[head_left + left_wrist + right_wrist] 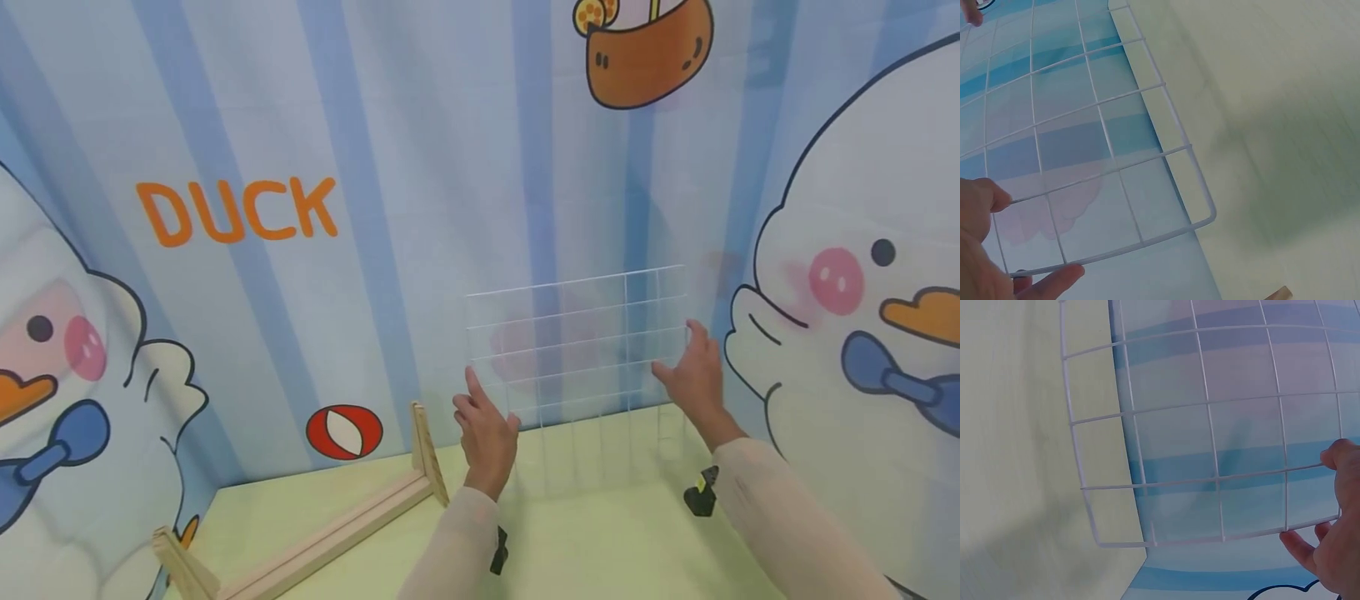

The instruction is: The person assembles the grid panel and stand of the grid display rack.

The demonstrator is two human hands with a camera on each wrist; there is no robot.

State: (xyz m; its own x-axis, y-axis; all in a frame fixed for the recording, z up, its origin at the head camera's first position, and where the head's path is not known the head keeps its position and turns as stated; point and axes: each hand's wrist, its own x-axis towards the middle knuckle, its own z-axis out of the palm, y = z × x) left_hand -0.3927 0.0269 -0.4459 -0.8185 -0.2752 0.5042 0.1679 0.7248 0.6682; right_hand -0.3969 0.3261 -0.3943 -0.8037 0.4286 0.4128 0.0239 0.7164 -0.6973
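A white wire grid panel [577,342] stands roughly upright in front of the curtain, with rounded corners [1212,215] at its lower end. My left hand [487,437] grips its left edge, thumb on the near side and fingers around the outer wire. On the opposite edge my right hand [697,379] pinches the frame; in the right wrist view its thumb [1335,453] lies at a cross wire and its fingers [1298,550] under the outer rod. Whether the panel's lower edge touches the table cannot be told.
To the left, a wooden stand [330,533] with two upright end pieces lies on the pale yellow table [585,542]. A striped curtain [450,208] printed with ducks hangs behind and at the sides. Small black devices [701,493] sit at both wrists.
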